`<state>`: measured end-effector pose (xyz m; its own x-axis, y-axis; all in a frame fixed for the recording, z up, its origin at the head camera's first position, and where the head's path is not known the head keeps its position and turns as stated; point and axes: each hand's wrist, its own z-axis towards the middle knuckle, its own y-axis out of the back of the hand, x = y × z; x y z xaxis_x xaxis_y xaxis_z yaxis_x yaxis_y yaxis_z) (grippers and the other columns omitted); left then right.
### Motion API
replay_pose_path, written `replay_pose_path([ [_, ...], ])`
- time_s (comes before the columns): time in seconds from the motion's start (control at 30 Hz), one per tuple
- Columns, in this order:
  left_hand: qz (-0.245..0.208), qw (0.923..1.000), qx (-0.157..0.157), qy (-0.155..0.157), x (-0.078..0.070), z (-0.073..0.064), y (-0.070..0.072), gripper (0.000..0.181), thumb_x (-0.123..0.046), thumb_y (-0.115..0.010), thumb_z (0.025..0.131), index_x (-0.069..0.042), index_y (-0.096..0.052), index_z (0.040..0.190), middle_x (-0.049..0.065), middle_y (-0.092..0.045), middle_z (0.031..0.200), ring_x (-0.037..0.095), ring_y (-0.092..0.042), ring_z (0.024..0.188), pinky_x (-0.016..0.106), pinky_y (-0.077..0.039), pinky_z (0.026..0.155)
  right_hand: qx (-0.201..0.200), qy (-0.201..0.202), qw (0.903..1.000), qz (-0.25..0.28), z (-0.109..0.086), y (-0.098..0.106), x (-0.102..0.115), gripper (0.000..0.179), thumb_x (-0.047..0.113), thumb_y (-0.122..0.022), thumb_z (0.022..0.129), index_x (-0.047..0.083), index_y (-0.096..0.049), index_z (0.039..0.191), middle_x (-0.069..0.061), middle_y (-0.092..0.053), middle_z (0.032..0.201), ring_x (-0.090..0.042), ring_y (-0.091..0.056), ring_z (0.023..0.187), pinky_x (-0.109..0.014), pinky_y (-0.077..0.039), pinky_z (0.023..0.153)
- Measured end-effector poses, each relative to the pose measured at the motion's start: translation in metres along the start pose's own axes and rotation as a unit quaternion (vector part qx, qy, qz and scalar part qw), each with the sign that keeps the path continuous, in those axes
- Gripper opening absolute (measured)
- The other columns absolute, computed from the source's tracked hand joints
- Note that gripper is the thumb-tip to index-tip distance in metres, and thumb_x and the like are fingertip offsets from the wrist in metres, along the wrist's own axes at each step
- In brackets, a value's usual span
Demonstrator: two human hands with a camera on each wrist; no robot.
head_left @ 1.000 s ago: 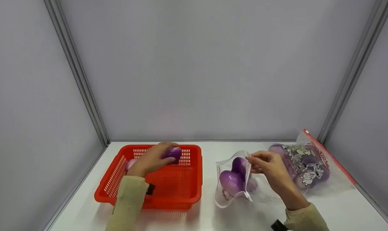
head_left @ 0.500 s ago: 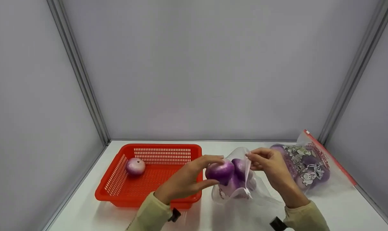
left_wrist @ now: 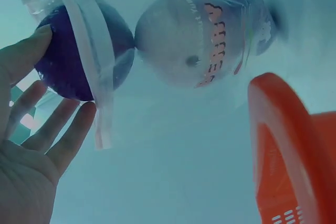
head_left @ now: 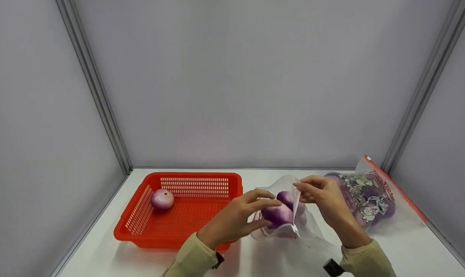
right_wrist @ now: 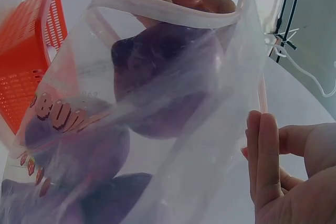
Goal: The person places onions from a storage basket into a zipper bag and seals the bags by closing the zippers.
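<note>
My left hand [head_left: 242, 213] holds a purple onion [head_left: 277, 214] in the mouth of a clear zip bag [left_wrist: 100, 66], thumb on one side and fingertips on the other. In the left wrist view the bag's rim strip crosses this onion [left_wrist: 63, 61]. My right hand [head_left: 322, 196] pinches the bag's rim between thumb and fingers, keeping the mouth apart. Several more onions lie inside the bag, one of them [right_wrist: 79, 142] showing through the printed plastic in the right wrist view. The left fingers hide part of the held onion in the head view.
A red plastic basket [head_left: 201, 238] stands left of the bag, with one pale purple onion [head_left: 162, 199] at its left side. At the right lies a second printed bag [head_left: 370, 200] with a red zip, filled with onions. Grey panels [head_left: 232, 96] enclose the white table.
My left hand has lifted an onion from the basket and carried it right, into the bag's mouth. The right hand has kept its pinch on the rim, nearly still.
</note>
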<state>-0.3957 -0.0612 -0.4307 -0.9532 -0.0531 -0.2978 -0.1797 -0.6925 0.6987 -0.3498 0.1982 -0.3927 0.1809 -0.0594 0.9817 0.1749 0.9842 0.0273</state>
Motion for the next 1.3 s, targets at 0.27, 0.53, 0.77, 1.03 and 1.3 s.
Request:
replay_pose_path([
  [0.27,0.002,1.0,-0.004,0.002,0.0,-0.003,0.001,0.039,-0.021,-0.076,0.095,-0.017,-0.068,0.133,0.004,-0.066,0.13,0.016,-0.067,0.117,0.02,-0.053,0.101,-0.013,0.009,0.9999,0.0,0.0,0.004,0.001,0.006,-0.004,-0.069,0.094,-0.008,-0.073,0.094,-0.002,-0.069,0.073,-0.011,-0.065,0.06,-0.025,-0.062,0.06],
  [0.53,-0.004,1.0,-0.008,0.003,0.003,-0.008,0.002,0.039,-0.017,-0.078,0.093,-0.014,-0.069,0.131,0.004,-0.067,0.129,0.017,-0.064,0.123,0.024,-0.052,0.106,-0.018,0.008,0.9996,0.018,0.0,0.005,0.0,0.006,-0.007,-0.067,0.094,-0.011,-0.072,0.094,-0.003,-0.07,0.073,-0.011,-0.065,0.059,-0.024,-0.061,0.058],
  [0.77,-0.009,0.9991,-0.021,0.034,0.016,-0.017,0.013,0.047,-0.014,-0.082,0.09,-0.016,-0.067,0.134,0.001,-0.066,0.13,0.017,-0.064,0.123,0.029,-0.054,0.104,-0.011,0.011,0.9996,0.023,-0.001,0.006,0.001,0.009,-0.007,-0.067,0.094,-0.003,-0.075,0.089,-0.002,-0.07,0.073,-0.01,-0.065,0.06,-0.024,-0.061,0.06],
  [1.03,-0.015,0.9784,-0.054,0.199,0.052,-0.036,0.052,0.048,-0.019,-0.078,0.093,-0.021,-0.063,0.139,-0.001,-0.063,0.133,0.024,-0.063,0.126,0.044,-0.054,0.108,-0.019,0.011,0.9994,0.026,0.0,0.006,-0.001,0.007,-0.008,-0.067,0.093,-0.008,-0.074,0.091,-0.003,-0.069,0.072,-0.01,-0.065,0.059,-0.024,-0.061,0.058],
  [1.3,0.026,0.9181,-0.073,0.389,0.117,-0.08,0.106,0.053,-0.021,-0.074,0.097,-0.014,-0.056,0.147,0.015,-0.058,0.145,0.038,-0.055,0.134,0.059,-0.046,0.111,-0.011,0.016,0.9997,0.015,-0.001,0.009,0.0,0.01,-0.006,-0.067,0.094,-0.003,-0.076,0.089,-0.002,-0.071,0.074,-0.009,-0.065,0.059,-0.023,-0.061,0.059],
])
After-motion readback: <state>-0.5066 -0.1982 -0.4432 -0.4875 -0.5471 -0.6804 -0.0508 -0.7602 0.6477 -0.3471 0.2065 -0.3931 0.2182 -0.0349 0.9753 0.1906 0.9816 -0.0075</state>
